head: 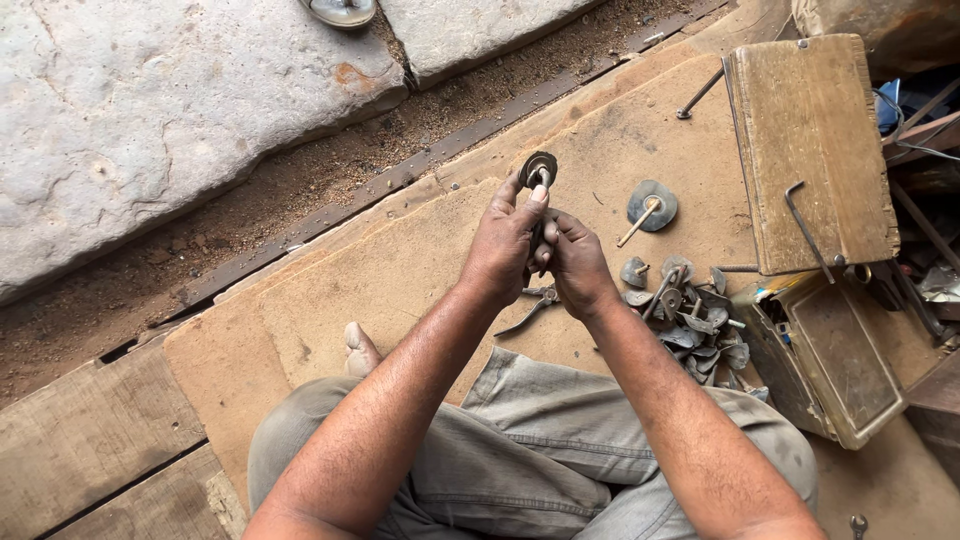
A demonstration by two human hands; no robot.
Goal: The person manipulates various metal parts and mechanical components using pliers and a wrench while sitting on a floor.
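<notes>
Board (400, 270) of worn tan sheet, dusty and scuffed, laid on the ground as the work surface; darker wood planks (90, 440) adjoin it at lower left. Beyond its far edge, a strip of bare dirt (300, 190), then pale stone slabs (160, 100) with a rust-coloured stain. Setting is outdoor or open-fronted, at ground level; person sits on the board in grey trousers (540, 450), one bare foot (360, 352) showing.

Left hand (505, 245): raised over the board, fingers closed round a slim stem, thumb and forefinger tips pressed on a dark round disc (538, 168) at its top. Disc is held in the air, above both hands, clear of the board.

Right hand (575, 265): just beside the left and touching it, fingers curled together on the lower part of the same piece; exactly what they pinch cannot be told.

Pliers (535, 303): on the board, directly below the hands.

Second disc (652, 206) with pale stem: flat on the board, right of the hands.

Heap of small grey metal parts (700, 325): right of the right wrist.

Wooden lid (810, 150): rectangular, brown, with a bent metal rod handle, upper right.

Metal box (830, 360): open, rusty olive, rectangular, below the lid, just beside the heap. No legible labels or signs.

Long bolt (698, 95): on the board, left of the lid's top corner.
</notes>
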